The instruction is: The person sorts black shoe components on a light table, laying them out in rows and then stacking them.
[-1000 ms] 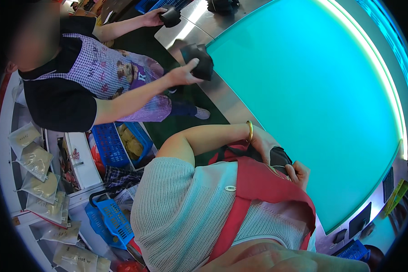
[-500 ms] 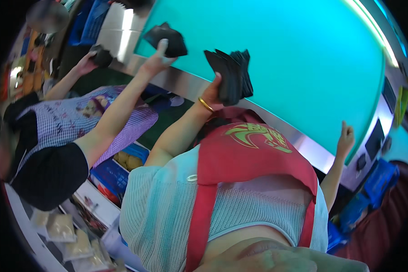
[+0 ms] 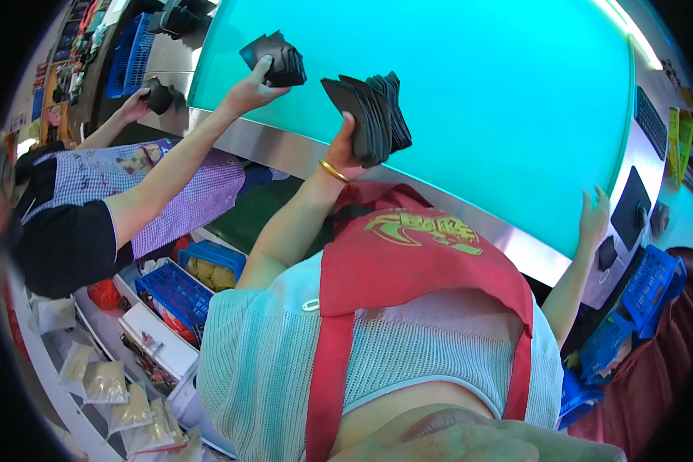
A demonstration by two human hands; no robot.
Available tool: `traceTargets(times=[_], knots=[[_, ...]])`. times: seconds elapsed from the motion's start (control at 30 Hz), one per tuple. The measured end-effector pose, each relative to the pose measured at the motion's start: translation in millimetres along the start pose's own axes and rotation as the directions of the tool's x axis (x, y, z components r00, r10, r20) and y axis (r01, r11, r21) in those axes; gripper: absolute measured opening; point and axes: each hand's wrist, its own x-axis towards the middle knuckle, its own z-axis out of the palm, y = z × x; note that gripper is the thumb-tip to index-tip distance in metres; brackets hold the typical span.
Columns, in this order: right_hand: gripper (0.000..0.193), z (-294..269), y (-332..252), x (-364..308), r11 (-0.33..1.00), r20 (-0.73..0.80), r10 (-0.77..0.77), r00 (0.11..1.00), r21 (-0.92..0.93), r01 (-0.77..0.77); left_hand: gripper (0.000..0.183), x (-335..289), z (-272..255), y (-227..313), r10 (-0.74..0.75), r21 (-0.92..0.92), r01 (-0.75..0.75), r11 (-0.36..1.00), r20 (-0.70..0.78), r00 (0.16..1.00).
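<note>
My left hand [image 3: 343, 146], with a gold bangle at its wrist, is closed around a thick stack of flat black pieces [image 3: 369, 115]. The pieces fan apart at their upper ends, above the near edge of a glowing turquoise tabletop [image 3: 477, 138]; their exact kind cannot be told. On the far right, my right hand [image 3: 594, 219] is raised by the table's corner. Its fingers look loosely apart, and nothing shows in it. To my left, a co-worker's hand [image 3: 258, 88] grips a similar black bundle [image 3: 279, 60], while their other hand [image 3: 137, 106] holds a smaller dark bundle [image 3: 159, 96].
A metal edge strip [image 3: 285, 154] borders the table. Beyond my right hand are a black pad [image 3: 630, 208], a keyboard [image 3: 651, 123] and blue baskets [image 3: 648, 289]. Behind, at lower left, lie a blue basket [image 3: 175, 292] and clear bags with tan contents [image 3: 106, 383].
The whole view has shifted slightly. The fingers of my right hand have loosened from a mostly curled shape with one finger raised. My left hand still holds the black stack.
</note>
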Motion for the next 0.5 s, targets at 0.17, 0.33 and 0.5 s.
traceTargets(times=[0.17, 0.33, 0.5], knots=[[0.036, 30, -197, 6, 0.619, 0.289, -0.424, 0.858, 0.784, 0.042, 0.063, -11, 44, 1, 0.085, 0.446, -0.068, 0.892, -0.017, 0.996], [0.030, 15, -326, 21, 0.493, 0.216, -0.734, 0.644, 0.821, 0.287, 0.058, 52, 130, 148, 0.732, 0.852, -0.337, 0.401, -0.076, 0.677], [0.026, 19, -367, 18, 0.440, 0.123, -0.786, 0.606, 0.800, 0.408, 0.065, 28, 103, 376, 0.975, 0.834, 0.507, -0.217, 0.156, 0.161]])
